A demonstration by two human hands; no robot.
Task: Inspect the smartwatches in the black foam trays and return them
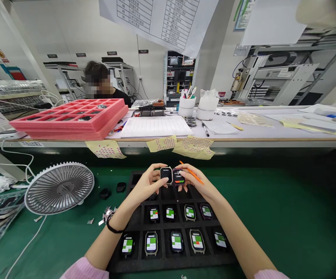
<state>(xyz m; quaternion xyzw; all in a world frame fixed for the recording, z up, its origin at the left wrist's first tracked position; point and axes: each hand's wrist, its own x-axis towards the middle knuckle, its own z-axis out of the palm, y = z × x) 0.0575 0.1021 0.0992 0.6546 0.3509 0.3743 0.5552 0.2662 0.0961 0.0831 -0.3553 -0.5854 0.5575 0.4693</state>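
My left hand (150, 182) is closed around a smartwatch with a light-coloured case (166, 175), its thumb on the dark screen. Side by side with it, a dark-cased smartwatch (179, 177) sits in the fingers of my right hand (195, 181); its screen shows a red and green bar. An orange pen-like stick (192, 173) also lies across that right hand. Both watches are above a black compartment tray (172, 265). Several more watches, such as a light-cased one (151, 243), lie in its compartments with green, white and red screens lit.
A round grey fan (60, 188) stands left of the tray, near two small black pieces (112, 190). Pink foam trays (72, 118) are stacked on the raised shelf, beside paper sheets (156, 126) and white pen pots (187, 105). Another person (105, 83) sits beyond the shelf.
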